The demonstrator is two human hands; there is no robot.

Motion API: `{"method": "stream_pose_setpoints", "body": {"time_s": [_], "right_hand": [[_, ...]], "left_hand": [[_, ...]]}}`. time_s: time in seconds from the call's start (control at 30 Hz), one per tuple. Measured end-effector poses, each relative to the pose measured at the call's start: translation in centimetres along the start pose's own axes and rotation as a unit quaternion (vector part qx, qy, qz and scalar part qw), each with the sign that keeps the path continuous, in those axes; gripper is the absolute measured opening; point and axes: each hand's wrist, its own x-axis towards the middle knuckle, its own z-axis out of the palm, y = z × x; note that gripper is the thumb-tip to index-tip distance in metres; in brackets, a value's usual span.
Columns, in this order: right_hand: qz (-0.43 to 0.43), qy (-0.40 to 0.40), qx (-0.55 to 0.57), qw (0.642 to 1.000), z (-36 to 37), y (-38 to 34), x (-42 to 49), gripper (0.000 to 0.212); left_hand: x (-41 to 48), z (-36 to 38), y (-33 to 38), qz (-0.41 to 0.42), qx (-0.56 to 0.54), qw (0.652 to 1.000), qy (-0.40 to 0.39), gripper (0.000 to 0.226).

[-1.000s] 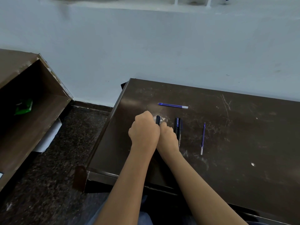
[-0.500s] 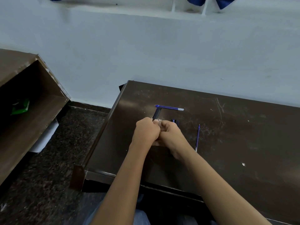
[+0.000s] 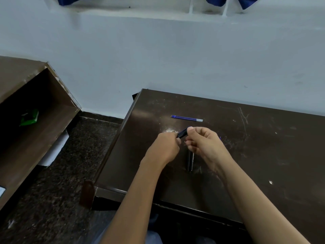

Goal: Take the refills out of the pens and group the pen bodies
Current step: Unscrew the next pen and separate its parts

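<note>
On the scratched dark table (image 3: 267,155), near its left edge, both hands hold one dark pen (image 3: 182,133) just above the surface. The left hand (image 3: 164,148) has its fingers curled round the pen's left end. The right hand (image 3: 206,147) pinches the right end between thumb and forefinger, its other fingers loosely curled.

This looks like the opening step on this pen: twisting or pulling it apart to free the refill. What glints at the left fingertips may be the tip, but it is too blurred to tell. Next, the halves need a steady pull apart along the pen's length, then the refill drawn out.

A brown open shelf (image 3: 58,97) stands well apart on the left. Two pen bodies (image 3: 190,161) lie side by side just below the hands, so the emptied body belongs beside them. A blue refill (image 3: 186,118) lies farther off. Nothing blocks the hands.
</note>
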Motion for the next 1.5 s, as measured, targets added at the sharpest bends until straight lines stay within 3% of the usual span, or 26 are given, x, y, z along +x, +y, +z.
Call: {"method": "stream_pose_setpoints", "body": {"time_s": [0.13,0.33,0.5,1.03,1.2,1.27,1.5], "right_hand": [[-0.032,0.026,-0.059,0.997,0.2,0.1,0.6,0.015],[-0.020,0.023,-0.063,0.998,0.8,-0.1,1.1,0.026],[-0.021,0.031,-0.047,0.998,0.9,0.1,1.3,0.020],[-0.035,0.008,-0.044,0.998,0.5,-0.5,1.4,0.016],[-0.014,-0.021,0.001,1.000,-0.3,-0.8,1.8,0.021],[-0.002,-0.030,0.010,0.999,-0.4,-0.9,2.0,0.023],[-0.007,0.022,-0.007,1.000,-0.4,-0.3,2.1,0.016]], "left_hand": [[0.2,0.4,-0.1,0.040,0.000,0.999,-0.021,0.010],[0.4,0.7,-0.5,0.059,-0.007,0.996,0.060,0.031],[0.8,0.9,-1.1,0.065,0.025,0.992,0.105,0.025],[1.1,0.9,-1.0,0.067,0.020,0.995,0.075,0.032],[0.7,0.8,-0.7,0.097,0.074,0.983,0.135,0.034],[0.7,0.7,-0.6,0.089,0.077,0.986,0.119,0.035],[0.8,0.9,-0.4,0.032,0.103,0.989,0.106,0.035]]}}
